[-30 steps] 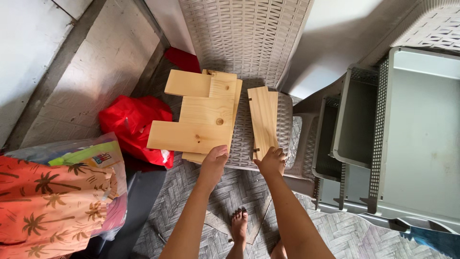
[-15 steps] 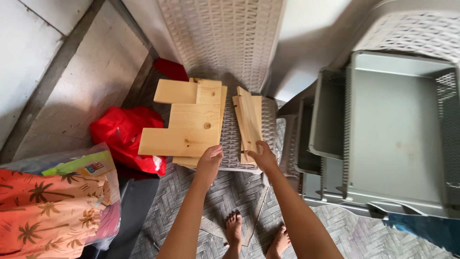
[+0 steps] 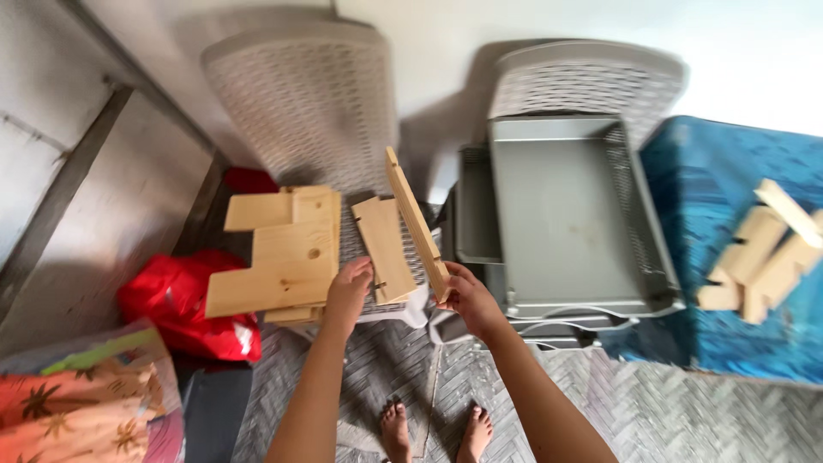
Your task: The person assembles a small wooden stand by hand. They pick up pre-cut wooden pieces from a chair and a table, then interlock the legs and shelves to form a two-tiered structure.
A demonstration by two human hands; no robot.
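Note:
My right hand grips the near end of a long pine board, lifted on edge and tilted away from me. My left hand rests on the near edge of the notched pine panels stacked on the seat of a grey woven plastic chair. Between my hands a shorter flat pine board lies on the same seat, its near end by my left fingers.
A grey plastic drawer unit lies on a second chair to the right. Several small wooden blocks sit on a blue covered surface. A red bag and a floral cloth lie at left. My bare feet stand on woven flooring.
My right hand has lifted one long board off the chair seat and turned it up on edge. The view has swung right, showing the blue surface with blocks.

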